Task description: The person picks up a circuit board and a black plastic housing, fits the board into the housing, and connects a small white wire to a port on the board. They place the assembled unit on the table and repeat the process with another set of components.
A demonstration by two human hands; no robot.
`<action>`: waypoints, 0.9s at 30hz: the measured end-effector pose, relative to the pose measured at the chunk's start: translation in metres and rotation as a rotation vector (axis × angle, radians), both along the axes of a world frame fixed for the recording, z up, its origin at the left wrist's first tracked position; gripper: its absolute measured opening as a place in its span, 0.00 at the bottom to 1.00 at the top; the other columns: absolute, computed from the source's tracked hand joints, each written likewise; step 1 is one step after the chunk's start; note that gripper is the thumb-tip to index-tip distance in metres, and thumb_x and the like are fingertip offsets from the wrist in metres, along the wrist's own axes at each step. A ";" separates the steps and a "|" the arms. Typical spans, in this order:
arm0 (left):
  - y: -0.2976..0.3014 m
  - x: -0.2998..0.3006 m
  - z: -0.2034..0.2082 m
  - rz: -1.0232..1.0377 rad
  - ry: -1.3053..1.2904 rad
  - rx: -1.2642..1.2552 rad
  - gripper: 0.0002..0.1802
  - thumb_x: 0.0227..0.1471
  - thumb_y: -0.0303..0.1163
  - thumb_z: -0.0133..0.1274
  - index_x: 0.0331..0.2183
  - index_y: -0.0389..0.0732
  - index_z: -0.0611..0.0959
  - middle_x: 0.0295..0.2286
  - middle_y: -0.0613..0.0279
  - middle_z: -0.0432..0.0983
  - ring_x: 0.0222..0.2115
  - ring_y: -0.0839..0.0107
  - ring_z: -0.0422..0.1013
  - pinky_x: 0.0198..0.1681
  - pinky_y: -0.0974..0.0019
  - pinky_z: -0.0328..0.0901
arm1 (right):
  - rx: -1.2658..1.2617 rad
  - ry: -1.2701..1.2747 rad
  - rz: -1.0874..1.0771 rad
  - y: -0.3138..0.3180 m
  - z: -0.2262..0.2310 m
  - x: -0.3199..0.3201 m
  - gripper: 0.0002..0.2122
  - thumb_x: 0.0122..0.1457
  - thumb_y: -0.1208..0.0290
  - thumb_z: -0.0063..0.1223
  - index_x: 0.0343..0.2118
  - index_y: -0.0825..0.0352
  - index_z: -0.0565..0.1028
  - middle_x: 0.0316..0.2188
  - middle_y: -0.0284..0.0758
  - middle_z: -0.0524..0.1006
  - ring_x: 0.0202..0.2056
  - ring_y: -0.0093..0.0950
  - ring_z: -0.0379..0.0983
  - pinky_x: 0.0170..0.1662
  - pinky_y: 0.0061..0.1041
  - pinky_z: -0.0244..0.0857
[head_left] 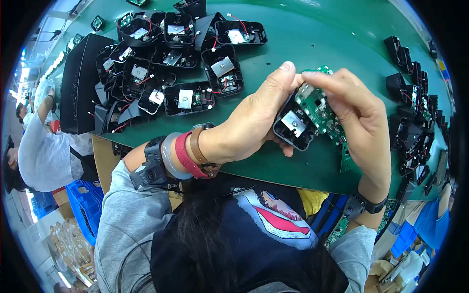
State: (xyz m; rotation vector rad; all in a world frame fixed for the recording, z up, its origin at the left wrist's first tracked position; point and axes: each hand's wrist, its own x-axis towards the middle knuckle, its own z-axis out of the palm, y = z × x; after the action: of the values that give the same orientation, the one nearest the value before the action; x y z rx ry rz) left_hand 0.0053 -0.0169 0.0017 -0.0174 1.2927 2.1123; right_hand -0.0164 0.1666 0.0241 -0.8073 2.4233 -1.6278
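Above the green table (273, 171), my left hand (251, 119) is closed around a small black plastic housing (307, 140), tilted with its open side up. A silver metal plate (293, 123) with a hole in it lies inside. My right hand (364, 105) pinches a green circuit board (320, 113) by its upper end, thumb and forefinger close to my left thumb. The board slants over the housing's right side, and I cannot tell whether it is seated. Below my right palm hangs a narrow green board strip (345, 160); whether it joins the held board is unclear.
Several open black housings (185, 100) with metal plates and red wires crowd the left of the table, beside a large black box (77, 85). More housings (408, 100) line the right. A person (46, 151) works at far left, near a blue crate (83, 207).
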 end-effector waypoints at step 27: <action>-0.006 -0.002 -0.002 -0.141 0.041 0.048 0.38 0.51 0.29 0.47 0.60 0.46 0.50 0.39 0.67 0.65 0.37 0.80 0.65 0.33 0.68 0.70 | 0.091 0.131 -0.118 0.000 0.000 0.004 0.12 0.53 0.77 0.53 0.42 0.69 0.75 0.39 0.33 0.74 0.40 0.20 0.68 0.38 0.14 0.59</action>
State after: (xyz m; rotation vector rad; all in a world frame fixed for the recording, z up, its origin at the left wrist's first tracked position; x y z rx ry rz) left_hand 0.0034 -0.0230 -0.0003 0.1344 1.2297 2.0320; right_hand -0.0128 0.1670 0.0241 -0.7941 2.6616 -1.5351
